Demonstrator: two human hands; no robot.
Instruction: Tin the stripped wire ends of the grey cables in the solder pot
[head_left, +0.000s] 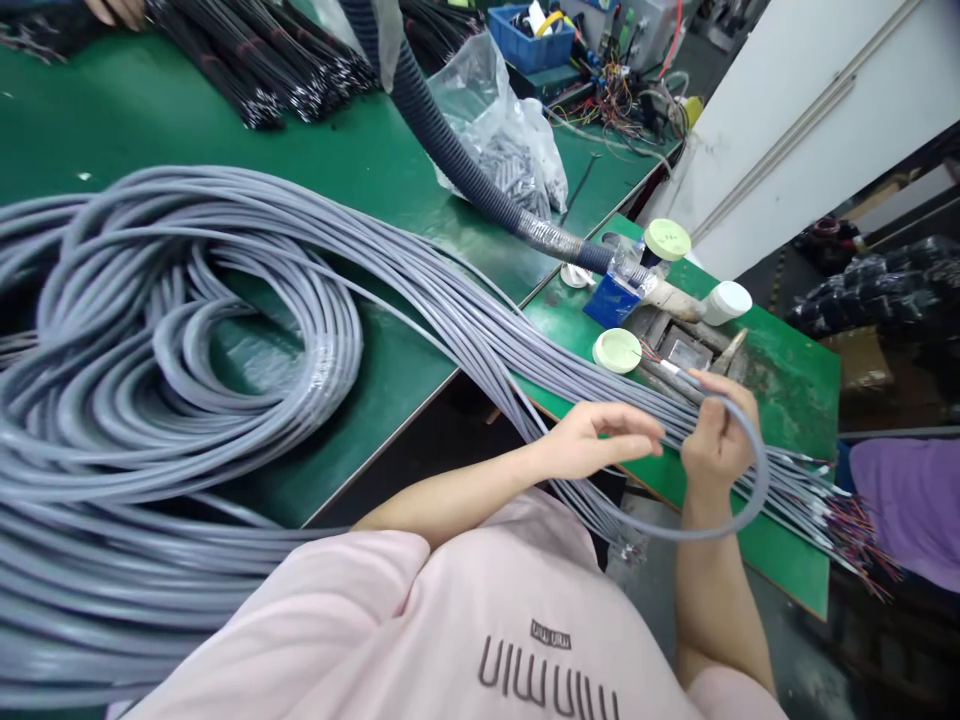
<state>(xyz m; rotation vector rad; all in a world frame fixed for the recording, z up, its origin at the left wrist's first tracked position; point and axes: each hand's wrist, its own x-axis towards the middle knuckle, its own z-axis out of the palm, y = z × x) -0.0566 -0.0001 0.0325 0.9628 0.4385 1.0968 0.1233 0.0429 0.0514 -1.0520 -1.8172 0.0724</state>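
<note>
My right hand (709, 440) is closed around a grey cable (761, 480), close to its stripped end. Thin coloured wires (651, 352) stick out of that end by the rim of a small round pale-green tub (616, 350). Below the hand the rest of this cable curves round in a loop. My left hand (596, 440) has its fingers stretched out with a gap to the thumb, and nothing shows in it. It is over a long bundle of grey cables (480, 335), though whether it touches them I cannot tell.
Coiled grey cables (330, 370) cover the left table. A ribbed hose (457, 160) ends at a blue box (613, 300) beside a metal fixture with a square basin (686, 352). Bare wire ends (847, 520) overhang at right, near a person's purple clothing (907, 500). Another person's hand (124, 12) is top left.
</note>
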